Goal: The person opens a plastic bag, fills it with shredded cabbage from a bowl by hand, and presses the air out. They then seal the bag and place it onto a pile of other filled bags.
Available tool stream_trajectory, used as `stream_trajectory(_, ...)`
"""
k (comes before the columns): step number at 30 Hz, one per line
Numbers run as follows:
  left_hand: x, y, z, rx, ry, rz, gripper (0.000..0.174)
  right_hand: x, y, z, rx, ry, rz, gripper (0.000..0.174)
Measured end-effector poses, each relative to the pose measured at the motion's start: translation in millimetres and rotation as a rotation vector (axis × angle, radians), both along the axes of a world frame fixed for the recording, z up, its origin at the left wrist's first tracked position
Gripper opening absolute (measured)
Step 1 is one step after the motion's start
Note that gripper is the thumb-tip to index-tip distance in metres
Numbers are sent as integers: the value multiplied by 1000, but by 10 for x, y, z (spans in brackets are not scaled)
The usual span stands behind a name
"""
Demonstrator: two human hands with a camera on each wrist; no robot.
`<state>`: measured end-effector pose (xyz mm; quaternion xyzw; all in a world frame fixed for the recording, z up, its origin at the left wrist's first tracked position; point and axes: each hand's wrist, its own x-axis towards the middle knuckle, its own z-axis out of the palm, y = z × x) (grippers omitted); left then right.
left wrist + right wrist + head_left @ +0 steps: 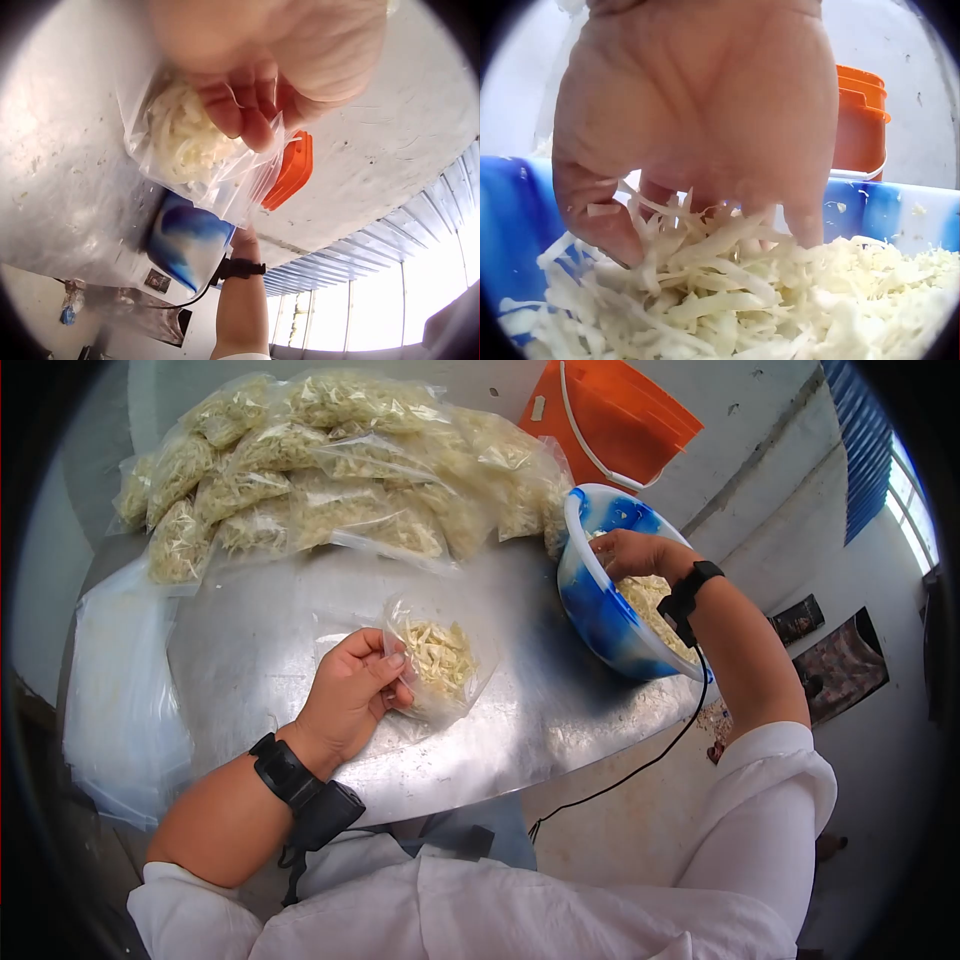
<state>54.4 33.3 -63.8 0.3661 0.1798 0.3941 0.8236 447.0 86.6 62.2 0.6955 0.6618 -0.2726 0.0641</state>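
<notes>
My left hand [348, 690] pinches the edge of a clear plastic bag [478, 678] between thumb and fingers. Pale shredded cabbage [440, 658] fills part of that bag, which sits low over the metal table. In the left wrist view the bag's loose plastic [247, 180] spreads beyond the fingertips. Inside a blue and white bowl [600, 605], my right hand [640, 555] reaches down into more shreds. The right wrist view has its fingers curled into the shredded cabbage [727, 292], with strips caught between them.
Filled bags [330, 460] are piled along the back of the metal table [260, 630]. Flat plastic bags [125, 680] lie at the left edge. An orange bucket [610, 425] stands behind the bowl. A black cable [640, 770] hangs from the right wrist past the table's front edge.
</notes>
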Motion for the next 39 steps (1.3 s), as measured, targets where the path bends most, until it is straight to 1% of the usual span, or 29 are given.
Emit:
stream_trajectory(3, -3, 3, -15, 26, -2, -4, 6, -140, -349, 77, -51, 10, -47, 58)
stream_trajectory(5, 2, 11, -28, 35, -2, -8, 6, -151, -546, 153, 11, -228, 77, 58)
stream_trajectory(6, 3, 11, -29, 37, 2, -5, 6, -119, -631, 178, -29, -178, 24, 62)
stream_trajectory(7, 7, 6, -23, 38, 2, -11, 6, -90, -698, 213, -29, -178, 19, 62)
stream_trajectory(9, 17, -3, -12, 46, -8, 3, 6, -43, -808, 299, -16, -133, 17, 68)
stream_trajectory(10, 19, -2, -14, 47, -9, 2, 6, 49, -800, 289, 18, -143, 83, 78)
stream_trajectory(11, 20, 0, -16, 46, -7, 1, 7, 94, -814, 272, 19, -143, 82, 78)
stream_trajectory(13, 27, 8, -19, 50, -4, 1, 7, 46, -876, 254, 165, -163, 112, 83)
stream_trajectory(14, 30, 10, -25, 48, -5, -3, 7, 2, -878, 214, 170, -161, 112, 83)
stream_trajectory(16, 26, 16, -37, 48, -1, -3, 7, -123, -834, 106, 110, -277, 144, 84)
stream_trajectory(17, 28, 19, -39, 42, -3, -4, 7, -41, -753, 2, 114, -274, 147, 84)
stream_trajectory(18, 28, 18, -39, 36, -5, -7, 7, 88, -632, -163, 101, -243, 242, 80)
stream_trajectory(19, 28, 15, -33, 38, -2, -6, 7, 78, -581, -219, 89, -211, 336, 76)
stream_trajectory(20, 26, 10, -27, 34, -4, -5, 7, 100, -564, -219, 91, -208, 336, 76)
stream_trajectory(22, 13, 10, -21, 32, -4, -4, 6, -88, -567, -89, -16, -142, 407, 62)
stream_trajectory(23, 10, 16, -26, 34, -4, -4, 6, -65, -561, -100, -13, -143, 409, 62)
stream_trajectory(25, 9, 13, -33, 38, -6, -5, 6, -4, -594, -120, -126, -57, 332, 53)
stream_trajectory(26, 7, 11, -27, 32, -3, -3, 7, 32, -617, -123, -122, -58, 330, 53)
stream_trajectory(28, 5, 10, -19, 31, 1, -6, 7, 36, -685, -105, -78, -189, 294, 52)
stream_trajectory(29, 7, 10, -23, 29, -2, -7, 7, 65, -701, -120, -72, -190, 292, 52)
stream_trajectory(31, 13, 13, -29, 31, -7, -7, 8, 99, -712, -159, -22, -138, 357, 44)
stream_trajectory(32, 16, 15, -34, 30, -11, -6, 8, 122, -726, -170, -17, -139, 357, 44)
stream_trajectory(34, 9, 17, -32, 29, -13, -4, 8, 60, -769, -150, 14, -260, 350, 45)
stream_trajectory(35, 8, 17, -30, 34, -15, -8, 8, 35, -783, -126, 16, -260, 350, 45)
stream_trajectory(37, 6, 14, -27, 39, -18, -13, 8, -23, -817, -78, -11, -305, 291, 46)
stream_trajectory(39, 4, 15, -23, 58, -12, -17, 6, -29, -871, -77, 19, -326, 249, 47)
